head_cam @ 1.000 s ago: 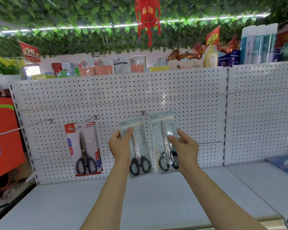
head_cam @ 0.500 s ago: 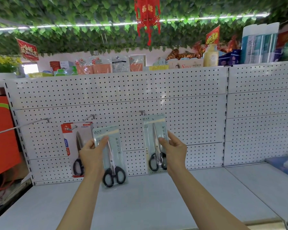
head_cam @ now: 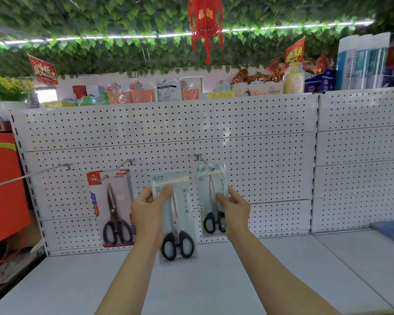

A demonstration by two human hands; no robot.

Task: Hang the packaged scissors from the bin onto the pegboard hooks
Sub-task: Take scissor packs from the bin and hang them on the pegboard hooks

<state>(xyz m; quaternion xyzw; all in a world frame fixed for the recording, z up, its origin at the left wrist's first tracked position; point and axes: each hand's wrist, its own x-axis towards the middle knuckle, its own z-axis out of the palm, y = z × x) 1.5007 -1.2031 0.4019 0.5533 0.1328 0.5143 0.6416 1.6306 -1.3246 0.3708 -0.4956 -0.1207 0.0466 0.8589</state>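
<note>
Fingers [head_cam: 162, 195] pinch scissors pack [head_cam: 176, 214] (seemingly unhung).

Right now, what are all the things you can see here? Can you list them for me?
Pale green scissors pack: 1, black handles, held in front of the pegboard.
Second pale green scissors pack: 1, black handles, top at the middle hook.
Red-edged scissors pack: 1, dark handles, hanging on a hook at the left.
Hooks: 3, metal, on the pegboard; the leftmost is bare.
Pegboard: white, behind the shelf.
Shelf: pale grey, below.
Lantern: 1, red, overhead.
Leaves: green, across the ceiling.
Left hand: pinches the first pack.
Right hand: holds the second pack.
</note>
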